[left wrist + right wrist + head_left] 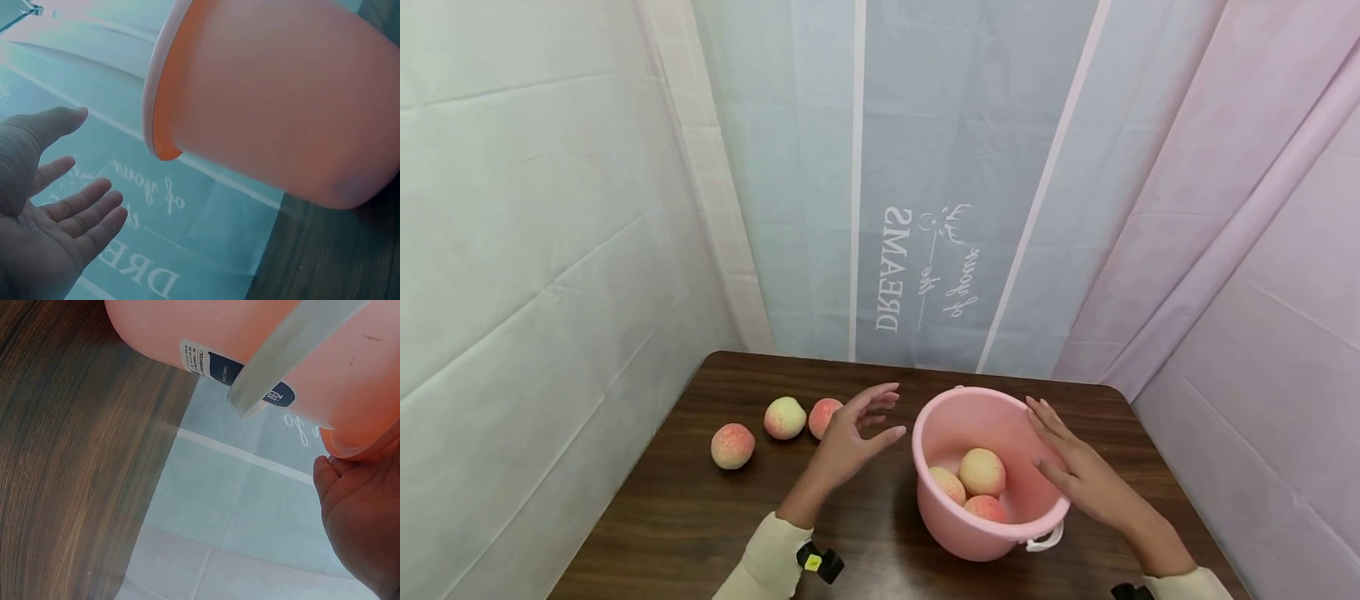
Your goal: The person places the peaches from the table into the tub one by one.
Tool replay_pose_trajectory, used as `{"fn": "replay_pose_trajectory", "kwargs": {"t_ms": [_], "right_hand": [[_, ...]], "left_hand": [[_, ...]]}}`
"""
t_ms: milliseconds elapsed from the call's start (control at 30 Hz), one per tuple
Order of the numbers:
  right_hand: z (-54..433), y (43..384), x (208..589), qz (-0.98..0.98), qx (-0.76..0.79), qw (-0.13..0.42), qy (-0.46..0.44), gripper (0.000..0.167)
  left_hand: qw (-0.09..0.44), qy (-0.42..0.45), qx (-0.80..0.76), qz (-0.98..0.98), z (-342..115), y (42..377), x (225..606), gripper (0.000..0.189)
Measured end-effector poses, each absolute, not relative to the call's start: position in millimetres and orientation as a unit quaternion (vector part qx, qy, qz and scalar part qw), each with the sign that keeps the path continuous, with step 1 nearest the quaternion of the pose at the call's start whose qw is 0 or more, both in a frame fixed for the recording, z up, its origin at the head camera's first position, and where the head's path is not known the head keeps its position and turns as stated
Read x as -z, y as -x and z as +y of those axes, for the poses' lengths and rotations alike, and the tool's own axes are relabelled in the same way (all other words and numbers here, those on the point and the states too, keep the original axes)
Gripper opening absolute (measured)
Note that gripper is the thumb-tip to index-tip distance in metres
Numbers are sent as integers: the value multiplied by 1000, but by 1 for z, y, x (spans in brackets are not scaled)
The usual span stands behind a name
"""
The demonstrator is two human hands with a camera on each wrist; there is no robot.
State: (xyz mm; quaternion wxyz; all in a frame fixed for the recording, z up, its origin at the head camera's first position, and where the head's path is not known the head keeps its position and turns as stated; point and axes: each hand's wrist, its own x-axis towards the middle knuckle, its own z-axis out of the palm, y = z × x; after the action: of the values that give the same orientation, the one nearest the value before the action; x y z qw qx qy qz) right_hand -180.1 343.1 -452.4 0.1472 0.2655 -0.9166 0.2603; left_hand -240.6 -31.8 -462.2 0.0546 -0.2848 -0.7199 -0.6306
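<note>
A pink bucket point(925, 492) stands on the table, three peaches inside it, one of them a pale yellow peach point(982, 472). My right hand point(1093, 483) is at the bucket's right rim, its fingers extended over the edge; in the right wrist view that hand point(365, 512) touches the rim. To the left of the bucket, my left hand point(850, 442) is raised, fingers spread, holding nothing. The left wrist view has this hand point(50, 231) apart from the bucket wall. Just behind it lies a red peach point(824, 417), partly covered by the fingers.
Two more peaches lie further left on the dark wooden table point(685, 517): a yellowish peach point(785, 418) and a pink-and-yellow peach point(732, 446). The bucket's white handle point(1047, 537) hangs at its front right. A printed curtain point(940, 167) rises behind the table's far edge.
</note>
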Motion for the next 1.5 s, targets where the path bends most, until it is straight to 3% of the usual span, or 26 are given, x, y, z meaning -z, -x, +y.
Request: {"fn": "replay_pose_trajectory", "kwargs": {"t_ms": [800,1500], "right_hand": [[344,180,452,-916,-260,145,-267,63],[344,180,457,-916,-258,150,-267,63]], "left_hand": [[89,255,604,-749,-57,246,474,59],[61,206,633,-744,-71,228,458,58]]}}
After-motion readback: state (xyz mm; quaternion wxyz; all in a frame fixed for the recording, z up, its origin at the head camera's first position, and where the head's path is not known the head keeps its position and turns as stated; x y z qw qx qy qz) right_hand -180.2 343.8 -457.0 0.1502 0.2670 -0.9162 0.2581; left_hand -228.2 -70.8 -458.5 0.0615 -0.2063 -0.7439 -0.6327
